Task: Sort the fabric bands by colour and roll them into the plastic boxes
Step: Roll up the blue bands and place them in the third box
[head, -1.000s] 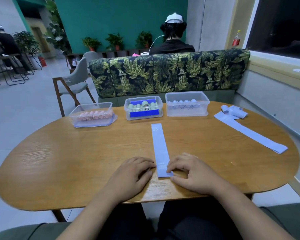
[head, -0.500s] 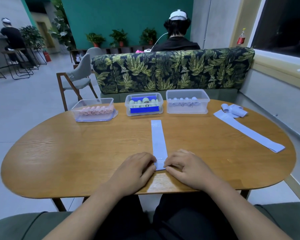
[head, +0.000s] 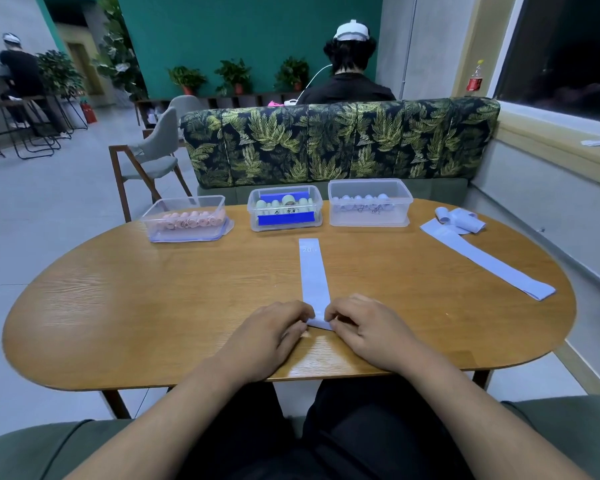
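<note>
Oval wooden table [head: 153, 306], both hands at the near end of a pale blue fabric band [head: 313, 271].
Band lies flat, running from near the front table edge toward the plastic boxes and stopping short of them, with wide stretches of wood on both sides. Left hand [head: 267, 337] and right hand [head: 368, 330] have curled fingers, tips pinching the band's near end, which is folded up off the wood. Pink-roll box [head: 187, 220], green-roll box [head: 284, 209] and blue-roll box [head: 369, 202] line the far edge. Second blue band [head: 492, 265] lies diagonally at far right, its near end close to the rim.
</note>
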A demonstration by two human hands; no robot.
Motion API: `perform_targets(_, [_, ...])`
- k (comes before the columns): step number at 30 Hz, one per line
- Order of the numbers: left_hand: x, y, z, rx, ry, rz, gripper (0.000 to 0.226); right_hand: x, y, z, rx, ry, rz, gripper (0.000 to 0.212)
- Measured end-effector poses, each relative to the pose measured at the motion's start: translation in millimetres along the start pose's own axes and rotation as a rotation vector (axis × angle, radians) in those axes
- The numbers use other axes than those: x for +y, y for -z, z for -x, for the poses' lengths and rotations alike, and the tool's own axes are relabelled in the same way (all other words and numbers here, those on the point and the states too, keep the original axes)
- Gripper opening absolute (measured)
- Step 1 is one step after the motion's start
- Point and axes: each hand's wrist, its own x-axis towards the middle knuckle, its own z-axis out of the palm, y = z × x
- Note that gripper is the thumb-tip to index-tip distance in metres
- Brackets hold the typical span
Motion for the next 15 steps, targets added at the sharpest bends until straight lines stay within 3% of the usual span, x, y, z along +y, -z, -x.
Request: perform_targets(15, [-5.0, -5.8, 3.6, -0.004, -0.076, -0.040, 0.017, 0.6, -1.6, 4.5, 0.032, 0.100, 0.072, 0.012])
